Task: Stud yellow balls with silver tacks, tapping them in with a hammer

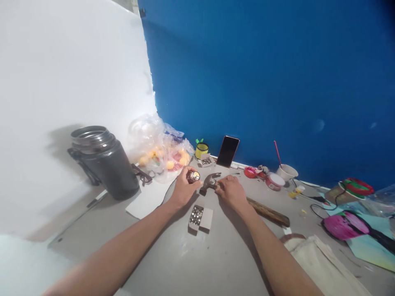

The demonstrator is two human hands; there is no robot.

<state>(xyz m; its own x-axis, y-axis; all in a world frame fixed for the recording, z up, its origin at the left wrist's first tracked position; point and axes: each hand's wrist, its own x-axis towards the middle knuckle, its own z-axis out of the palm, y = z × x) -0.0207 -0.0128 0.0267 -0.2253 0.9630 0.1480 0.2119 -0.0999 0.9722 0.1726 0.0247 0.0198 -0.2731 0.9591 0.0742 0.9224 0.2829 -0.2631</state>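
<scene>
My left hand (pixel 185 190) is closed around a small round object (pixel 194 176) covered in shiny metal tack heads, with a yellowish patch at its top. My right hand (pixel 231 191) is curled over the upper handle of a claw hammer (pixel 268 211), close behind its metal head. The head points left, and the hand hides part of the handle. In front of both hands lies a small open cardboard box (pixel 196 217) filled with shiny tacks, its flap folded out to the right.
A dark wide-mouthed flask (pixel 106 166) stands left, beside plastic bags (pixel 160 144) of orange items. A phone (pixel 228 151) leans on the blue wall near another tack box (pixel 205 160). A white cup (pixel 286 172), glue stick (pixel 296 191) and pink pouch (pixel 345 225) are right.
</scene>
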